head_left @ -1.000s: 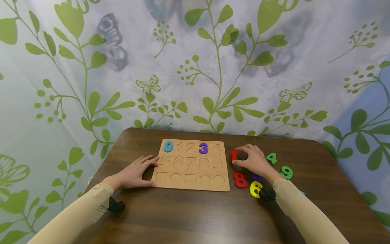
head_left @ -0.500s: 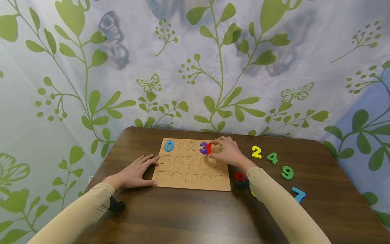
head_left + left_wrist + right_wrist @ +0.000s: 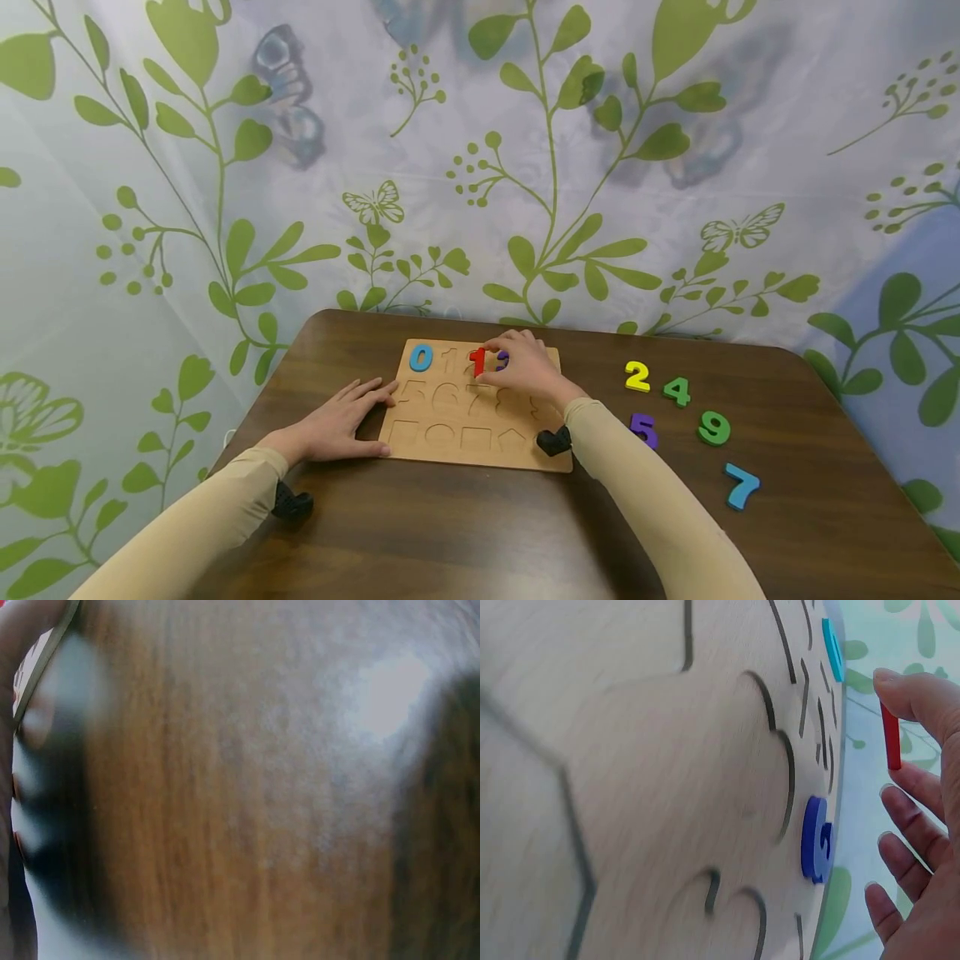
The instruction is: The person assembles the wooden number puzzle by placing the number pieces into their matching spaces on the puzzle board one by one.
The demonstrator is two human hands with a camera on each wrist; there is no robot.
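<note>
My right hand (image 3: 525, 367) pinches a red number 1 (image 3: 477, 362) between thumb and index finger, above the top row of the wooden puzzle board (image 3: 431, 423). In the right wrist view the red piece (image 3: 890, 739) is seen edge-on, apart from the board. A purple 3 (image 3: 502, 360), partly hidden by the right hand, and a blue 0 (image 3: 422, 357) sit in the board's top row. At the board's left edge rests my left hand (image 3: 337, 423), fingers spread, fingertips and thumb touching the edge.
Right of the board lie a yellow 2 (image 3: 637, 377), a green 4 (image 3: 677, 392), a green 9 (image 3: 713, 428), a purple 5 (image 3: 643, 430) and a blue 7 (image 3: 742, 486). A patterned curtain (image 3: 420, 167) hangs behind the brown table (image 3: 375, 533).
My right hand has carried the red 1 leftward from the table on the right, over the board, past the purple 3. The left hand has stayed at the board's edge.
</note>
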